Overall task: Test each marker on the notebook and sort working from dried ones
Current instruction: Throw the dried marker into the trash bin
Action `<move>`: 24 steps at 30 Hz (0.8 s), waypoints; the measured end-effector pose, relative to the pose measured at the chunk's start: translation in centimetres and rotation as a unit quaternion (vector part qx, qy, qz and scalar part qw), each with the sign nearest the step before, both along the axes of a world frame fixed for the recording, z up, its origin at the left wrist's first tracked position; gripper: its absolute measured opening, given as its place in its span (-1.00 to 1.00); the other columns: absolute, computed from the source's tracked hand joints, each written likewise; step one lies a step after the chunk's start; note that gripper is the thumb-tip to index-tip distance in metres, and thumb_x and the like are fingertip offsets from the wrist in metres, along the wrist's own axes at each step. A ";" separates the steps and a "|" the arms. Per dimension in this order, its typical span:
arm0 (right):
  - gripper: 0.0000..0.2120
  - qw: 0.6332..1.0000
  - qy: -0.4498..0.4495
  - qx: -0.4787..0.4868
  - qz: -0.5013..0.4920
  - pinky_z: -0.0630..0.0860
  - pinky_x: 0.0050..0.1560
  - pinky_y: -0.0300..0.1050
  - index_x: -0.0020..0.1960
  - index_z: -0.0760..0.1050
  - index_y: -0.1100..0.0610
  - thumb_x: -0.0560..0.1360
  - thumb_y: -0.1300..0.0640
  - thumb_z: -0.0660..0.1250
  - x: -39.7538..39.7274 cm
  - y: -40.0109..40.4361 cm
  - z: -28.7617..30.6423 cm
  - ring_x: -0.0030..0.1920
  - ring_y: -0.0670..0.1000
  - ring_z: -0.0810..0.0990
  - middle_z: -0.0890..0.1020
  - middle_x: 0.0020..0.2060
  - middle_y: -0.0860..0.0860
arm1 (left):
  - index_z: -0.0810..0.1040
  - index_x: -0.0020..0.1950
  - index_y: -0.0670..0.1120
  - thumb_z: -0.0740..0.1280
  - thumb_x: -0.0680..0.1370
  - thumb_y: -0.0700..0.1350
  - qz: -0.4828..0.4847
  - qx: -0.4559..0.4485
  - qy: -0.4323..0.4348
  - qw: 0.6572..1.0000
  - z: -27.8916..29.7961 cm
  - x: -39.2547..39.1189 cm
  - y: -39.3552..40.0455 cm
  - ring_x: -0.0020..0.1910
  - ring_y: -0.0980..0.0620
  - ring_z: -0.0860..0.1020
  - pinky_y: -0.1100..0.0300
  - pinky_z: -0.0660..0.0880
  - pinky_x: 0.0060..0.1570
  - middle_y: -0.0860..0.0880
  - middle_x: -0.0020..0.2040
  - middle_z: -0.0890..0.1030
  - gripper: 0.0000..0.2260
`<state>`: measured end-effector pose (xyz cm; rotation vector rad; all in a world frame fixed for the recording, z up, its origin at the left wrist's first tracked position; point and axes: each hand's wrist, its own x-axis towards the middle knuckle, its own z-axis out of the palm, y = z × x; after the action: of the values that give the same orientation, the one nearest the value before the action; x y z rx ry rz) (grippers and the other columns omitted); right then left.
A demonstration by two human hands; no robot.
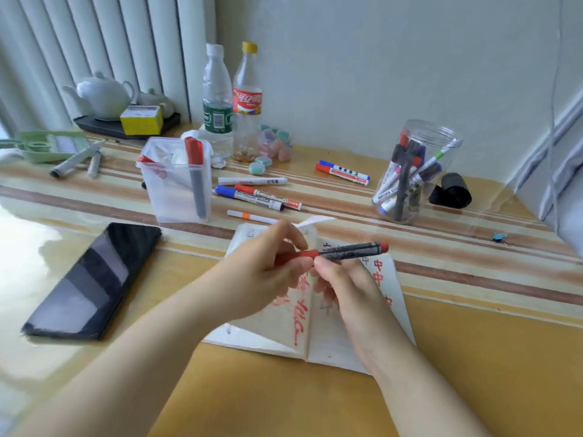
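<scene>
Above the open notebook [318, 339] at the bench's [473, 357] near middle: left hand [265, 272] curled round the red cap, right hand [344, 288] pinching the barrel of a red marker [350, 249]; beyond, loose markers [252, 192], square tub [175, 181] left, round jar [413, 171] right; phone [94, 279] near left edge.

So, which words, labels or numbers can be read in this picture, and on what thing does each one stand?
"中", in red, repeated down the right page of the notebook.
"MARKER", faint, on the blue-capped marker on the table.
Red scribbles on the notebook's left page: not legible as words.
Red label on the yellow-capped bottle: white logo, blurred.
Green label with barcode on the clear bottle: too small.
Print on the held marker and the other markers: blurred.
</scene>
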<state>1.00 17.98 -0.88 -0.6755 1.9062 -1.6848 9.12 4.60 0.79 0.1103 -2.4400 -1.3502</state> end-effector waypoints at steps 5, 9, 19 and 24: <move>-0.91 0.991 0.088 -0.016 0.099 0.47 -0.09 -0.22 -0.03 0.56 -0.08 0.48 0.00 0.33 4.2 -2.8 2.6 -0.18 -0.17 0.57 0.63 -0.19 -0.08 | 0.49 -0.14 -0.01 0.42 0.39 0.01 0.159 0.055 0.127 0.978 3.9 9.9 -4.8 -0.43 0.09 0.49 0.24 0.48 -0.36 0.03 -0.36 0.58 -0.84; -0.77 0.950 0.153 -0.042 0.271 0.52 -0.09 -0.30 0.02 0.52 -0.15 0.38 -0.09 0.25 12.2 -8.7 4.1 -0.14 -0.14 0.59 0.63 -0.13 -0.09 | 0.56 -0.15 -0.03 0.43 0.35 -0.04 0.328 0.078 0.217 0.916 3.9 22.3 -6.7 -0.43 0.10 0.48 0.29 0.45 -0.40 0.02 -0.34 0.60 -0.86; -0.86 0.830 0.112 0.061 0.543 0.42 -0.28 -0.44 -0.07 0.55 -0.24 0.39 -0.08 0.28 31.8 -15.4 -4.0 -0.19 -0.09 0.61 0.66 -0.23 -0.15 | 0.54 -0.24 -0.01 0.43 0.43 -0.15 0.695 0.116 0.025 0.709 -12.2 47.8 -6.7 -0.48 0.14 0.52 0.25 0.51 -0.39 0.01 -0.43 0.59 -0.90; -0.82 0.828 0.088 0.135 0.536 0.52 -0.10 -0.13 -0.10 0.56 -0.24 0.34 -0.08 0.26 33.2 -15.4 -8.9 -0.25 -0.04 0.58 0.67 -0.25 -0.01 | 0.54 -0.16 0.13 0.28 0.33 0.12 0.709 0.170 -0.136 0.671 -21.1 50.8 -8.4 -0.33 0.01 0.62 -0.06 0.57 -0.16 0.07 -0.38 0.63 -0.85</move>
<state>34.25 2.54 -9.82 -1.4475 1.3299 -0.6289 59.89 -3.78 -20.35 1.9107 -1.2879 -0.8815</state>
